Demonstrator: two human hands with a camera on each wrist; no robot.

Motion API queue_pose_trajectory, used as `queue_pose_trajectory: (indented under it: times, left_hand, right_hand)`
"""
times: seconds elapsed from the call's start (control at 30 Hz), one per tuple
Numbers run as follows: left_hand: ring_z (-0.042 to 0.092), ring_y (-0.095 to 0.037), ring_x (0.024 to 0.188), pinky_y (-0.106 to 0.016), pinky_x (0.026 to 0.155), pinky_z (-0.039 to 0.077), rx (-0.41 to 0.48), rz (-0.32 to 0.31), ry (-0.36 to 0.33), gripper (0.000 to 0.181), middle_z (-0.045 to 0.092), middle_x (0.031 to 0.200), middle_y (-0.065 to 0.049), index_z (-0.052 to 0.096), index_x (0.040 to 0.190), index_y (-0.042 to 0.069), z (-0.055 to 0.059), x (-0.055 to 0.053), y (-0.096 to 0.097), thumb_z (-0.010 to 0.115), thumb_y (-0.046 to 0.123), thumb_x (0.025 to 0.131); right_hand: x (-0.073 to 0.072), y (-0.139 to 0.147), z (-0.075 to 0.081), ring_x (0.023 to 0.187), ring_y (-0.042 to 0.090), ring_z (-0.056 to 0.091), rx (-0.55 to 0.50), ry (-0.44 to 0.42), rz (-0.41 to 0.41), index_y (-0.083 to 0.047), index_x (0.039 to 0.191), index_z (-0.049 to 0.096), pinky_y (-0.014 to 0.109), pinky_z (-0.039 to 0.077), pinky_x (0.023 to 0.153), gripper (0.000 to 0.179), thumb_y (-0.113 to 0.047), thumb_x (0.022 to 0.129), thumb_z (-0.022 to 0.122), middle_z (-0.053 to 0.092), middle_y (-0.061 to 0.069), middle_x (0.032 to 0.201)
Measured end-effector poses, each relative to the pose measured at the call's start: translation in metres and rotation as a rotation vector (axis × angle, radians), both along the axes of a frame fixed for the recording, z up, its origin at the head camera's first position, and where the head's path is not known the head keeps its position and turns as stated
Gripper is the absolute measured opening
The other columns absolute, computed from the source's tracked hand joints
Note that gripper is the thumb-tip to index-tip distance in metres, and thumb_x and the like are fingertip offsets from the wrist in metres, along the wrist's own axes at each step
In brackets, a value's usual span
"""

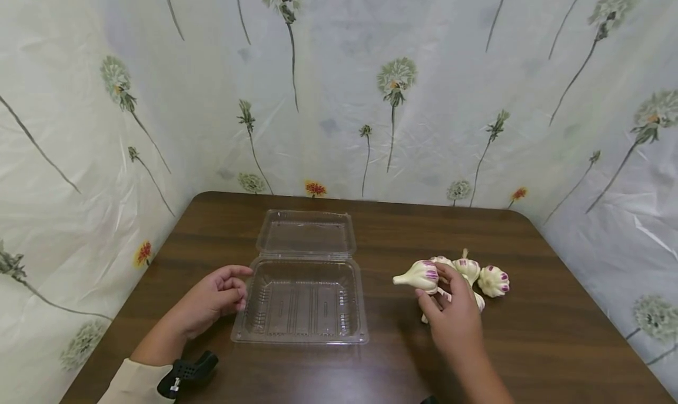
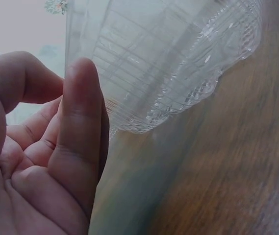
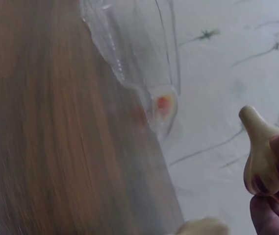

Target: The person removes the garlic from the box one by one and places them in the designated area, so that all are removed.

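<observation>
A clear plastic clamshell container lies on the table with its lid folded back. At its left rim my left hand pinches the edge between thumb and index finger, as the left wrist view shows up close. My right hand holds a garlic bulb, white with purple streaks, by its round end, the stem pointing left toward the container. In the right wrist view that bulb sits between thumb and fingers. Several more garlic bulbs lie grouped around and behind the right hand, partly hidden by it.
The dark brown wooden table has rounded far corners. Close around its back and sides hangs a pale sheet printed with dandelions. A black strap mount sits on my left wrist.
</observation>
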State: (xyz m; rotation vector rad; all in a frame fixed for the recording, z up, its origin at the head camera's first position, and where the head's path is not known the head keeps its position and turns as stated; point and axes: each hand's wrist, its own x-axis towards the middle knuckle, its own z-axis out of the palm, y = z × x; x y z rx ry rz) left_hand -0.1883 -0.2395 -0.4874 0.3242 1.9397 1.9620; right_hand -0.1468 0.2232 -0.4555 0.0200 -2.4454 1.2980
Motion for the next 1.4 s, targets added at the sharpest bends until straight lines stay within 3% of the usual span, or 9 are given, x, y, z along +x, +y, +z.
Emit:
queue_pose_trajectory:
  times: [0.27,0.63,1.0,1.1,1.2,1.3,1.4]
  left_hand:
    - [0.064,-0.012,0.081,-0.026,0.079,0.060,0.002,0.009,-0.008,0.048,0.062,0.092,0.002,0.036,0.146,-0.008,0.000,0.001,-0.002,0.058,0.004,0.105]
    - [0.064,-0.013,0.081,-0.026,0.078,0.060,-0.008,0.023,0.002,0.050,0.062,0.093,0.000,0.036,0.148,-0.009,0.000,-0.001,-0.001,0.058,0.004,0.105]
    - [0.064,-0.013,0.080,-0.026,0.078,0.060,-0.001,0.027,-0.005,0.049,0.061,0.093,0.000,0.036,0.147,-0.009,-0.001,-0.001,-0.001,0.057,0.003,0.105]
    - [0.064,-0.013,0.081,-0.026,0.078,0.060,-0.001,0.024,-0.002,0.049,0.062,0.093,0.000,0.036,0.148,-0.008,-0.002,-0.001,-0.001,0.057,0.004,0.105]
    - [0.064,-0.013,0.081,-0.026,0.078,0.060,-0.001,0.023,-0.001,0.049,0.062,0.094,0.000,0.035,0.148,-0.008,-0.002,-0.001,-0.001,0.057,0.004,0.106]
    - [0.064,-0.013,0.081,-0.026,0.078,0.060,-0.003,0.022,-0.001,0.049,0.062,0.094,0.000,0.035,0.148,-0.009,-0.002,-0.001,-0.001,0.057,0.004,0.106]
    - [0.064,-0.013,0.081,-0.026,0.078,0.060,-0.007,0.021,0.000,0.050,0.062,0.094,0.000,0.035,0.149,-0.008,-0.003,-0.001,-0.002,0.057,0.005,0.106]
  right_hand:
    - [0.003,0.013,0.005,0.123,0.035,0.061,0.047,0.017,-0.056,-0.004,0.149,0.049,-0.002,0.040,0.090,0.061,-0.009,0.095,0.076,0.055,0.020,0.139]
    - [0.004,0.053,0.010,0.122,0.042,0.060,0.151,0.070,-0.104,0.000,0.148,0.048,-0.005,0.035,0.089,0.061,-0.008,0.095,0.076,0.053,0.026,0.136]
    - [0.006,0.092,0.007,0.124,0.045,0.059,0.178,0.005,-0.179,-0.001,0.154,0.044,-0.005,0.038,0.085,0.064,-0.012,0.098,0.073,0.048,0.028,0.142]
    - [0.007,0.103,0.006,0.125,0.038,0.060,0.172,-0.020,-0.190,-0.001,0.155,0.043,-0.004,0.039,0.085,0.065,-0.015,0.099,0.072,0.050,0.027,0.142]
    - [0.007,0.115,0.004,0.120,0.013,0.061,0.167,-0.035,-0.191,0.001,0.155,0.042,-0.004,0.041,0.085,0.065,-0.017,0.100,0.071,0.053,0.026,0.142]
    - [0.007,0.126,0.002,0.110,-0.011,0.052,0.156,-0.046,-0.199,0.002,0.156,0.041,-0.004,0.041,0.083,0.066,-0.017,0.100,0.070,0.055,0.026,0.141]
    - [0.007,0.135,0.000,0.108,-0.015,0.049,0.151,-0.065,-0.210,0.002,0.156,0.040,-0.004,0.040,0.082,0.066,-0.019,0.101,0.069,0.054,0.026,0.142]
